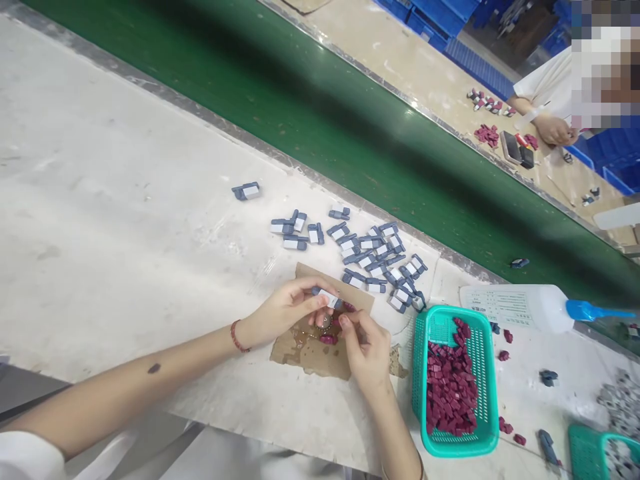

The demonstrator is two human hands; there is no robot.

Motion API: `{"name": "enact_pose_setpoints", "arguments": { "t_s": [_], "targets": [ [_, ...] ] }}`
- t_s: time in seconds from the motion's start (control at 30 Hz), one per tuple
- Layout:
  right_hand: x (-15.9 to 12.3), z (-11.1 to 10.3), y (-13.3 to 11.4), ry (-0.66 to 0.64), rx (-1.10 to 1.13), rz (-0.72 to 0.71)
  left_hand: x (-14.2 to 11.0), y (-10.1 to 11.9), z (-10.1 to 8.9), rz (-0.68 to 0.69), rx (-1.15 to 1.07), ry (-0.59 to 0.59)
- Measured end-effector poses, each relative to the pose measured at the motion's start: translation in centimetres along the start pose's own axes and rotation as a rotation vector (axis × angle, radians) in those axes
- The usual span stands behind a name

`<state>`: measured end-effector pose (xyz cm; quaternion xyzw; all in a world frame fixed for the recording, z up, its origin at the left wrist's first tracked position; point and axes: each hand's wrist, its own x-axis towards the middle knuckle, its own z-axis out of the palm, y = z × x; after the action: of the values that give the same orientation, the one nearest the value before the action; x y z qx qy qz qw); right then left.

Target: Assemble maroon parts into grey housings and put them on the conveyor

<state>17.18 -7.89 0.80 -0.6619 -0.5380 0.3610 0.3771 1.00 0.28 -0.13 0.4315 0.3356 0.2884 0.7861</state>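
Observation:
My left hand is closed around a small blue-grey and white plastic part, held above a piece of brown cardboard. Close by on the right, the thumb and fingertips of my right hand are pinched together; what they hold, if anything, is too small to make out. Between and below the hands, a maroon piece lies on the stained cardboard. Several similar blue-grey and white parts are spread over the white table beyond my hands.
A teal basket of maroon pieces stands right of my right hand. Behind it lies a white bottle with a blue nozzle. A green conveyor belt runs past the table, carrying one part. Across it, a co-worker's hand rests near maroon pieces.

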Motion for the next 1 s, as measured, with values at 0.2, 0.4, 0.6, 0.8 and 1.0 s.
{"name": "enact_pose_setpoints", "arguments": {
  "t_s": [0.2,0.4,0.6,0.8,1.0],
  "targets": [
    [-0.4,-0.1,-0.8,0.243,0.547,0.128,-0.5,-0.2,0.5,-0.072,-0.069,0.028],
    [-0.5,0.0,-1.8,0.243,0.622,0.071,-0.9,-0.7,0.8,-0.093,-0.018,0.004],
    [-0.4,0.2,-1.7,0.22,0.571,0.053,-1.0,-0.8,0.7,-0.059,0.125,-0.006],
    [-0.7,0.7,-1.4,0.187,0.519,0.046,-1.1,-0.9,1.0,-0.002,0.153,-0.012],
    [-1.1,1.1,-0.6,0.181,0.395,0.031,-1.1,-1.0,1.3,0.019,0.177,0.022]
  ]
}}
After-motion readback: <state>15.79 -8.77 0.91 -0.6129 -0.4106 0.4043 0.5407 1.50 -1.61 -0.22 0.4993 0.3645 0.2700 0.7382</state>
